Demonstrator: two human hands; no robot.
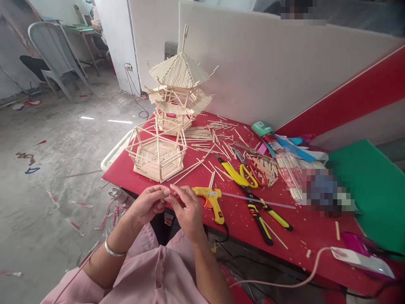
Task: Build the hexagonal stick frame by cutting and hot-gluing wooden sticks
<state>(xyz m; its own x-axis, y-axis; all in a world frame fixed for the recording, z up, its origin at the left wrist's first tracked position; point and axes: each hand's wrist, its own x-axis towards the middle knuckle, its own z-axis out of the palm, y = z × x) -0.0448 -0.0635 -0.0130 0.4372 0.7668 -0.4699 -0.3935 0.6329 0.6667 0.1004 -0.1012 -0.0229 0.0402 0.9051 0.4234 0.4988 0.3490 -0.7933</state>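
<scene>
My left hand [151,204] and my right hand [189,210] meet in front of my body at the table's near edge. The fingers of both are pinched together, and whatever lies between the fingertips is too small to make out. Just beyond them stands a hexagonal frame of thin wooden sticks [160,158] with a stick floor. Close by my right hand a yellow hot glue gun [210,198] lies on its side, a clear glue stick [257,200] reaching out from its back. A tiered stick pagoda [179,78] rises behind the frame.
Loose sticks [199,134] litter the red table [202,234]. Yellow-black cutters [261,211], a yellow utility knife [232,171] and scissors [248,175] lie right. Bagged sticks [289,175] and a green board [371,190] are farther right. A white power strip [362,261] with cables sits near the corner.
</scene>
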